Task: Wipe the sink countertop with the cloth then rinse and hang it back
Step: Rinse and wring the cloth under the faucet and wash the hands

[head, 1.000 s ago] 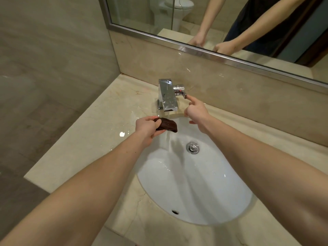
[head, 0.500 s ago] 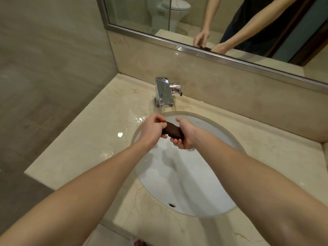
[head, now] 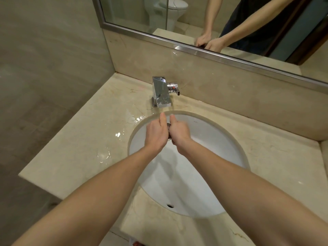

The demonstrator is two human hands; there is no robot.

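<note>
We press the cloth between both hands, just in front of the faucet (head: 161, 93).

Our arms reach forward over the sink (head: 221, 139); left hand (head: 156, 133) and right hand (head: 178, 131) clamp the dark cloth (head: 168, 130).

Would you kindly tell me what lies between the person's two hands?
In the head view, the dark cloth is squeezed between left hand and right hand.
</note>
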